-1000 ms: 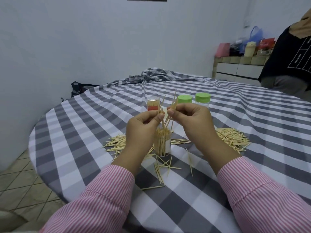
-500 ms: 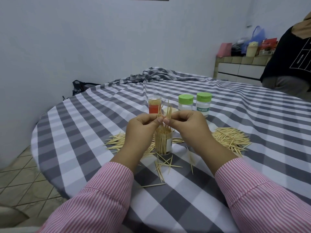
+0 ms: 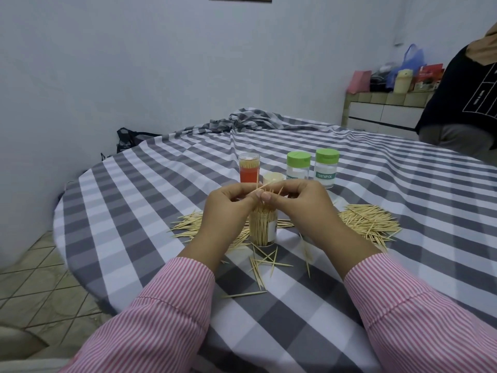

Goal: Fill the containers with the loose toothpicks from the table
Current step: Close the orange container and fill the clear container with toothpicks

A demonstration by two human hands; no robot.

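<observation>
A matt grey-and-white checked cloth tablecloth (image 3: 150,200) fills mid-frame. Pale, thin wooden toothpicks (image 3: 368,223) lie on it centre-right. At centre stands a clear glossy plastic container (image 3: 263,228); behind, two clear jars with smooth green plastic lids (image 3: 298,159). Pink-striped woven cloth sleeves (image 3: 419,319) cross the bottom.

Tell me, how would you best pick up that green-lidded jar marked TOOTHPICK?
Judging by its pose, take the labelled jar around its clear round body below the green lid, coming in from its right, where the cloth looks bare. It stands upright, and another green-lidded jar crowds its left.
</observation>
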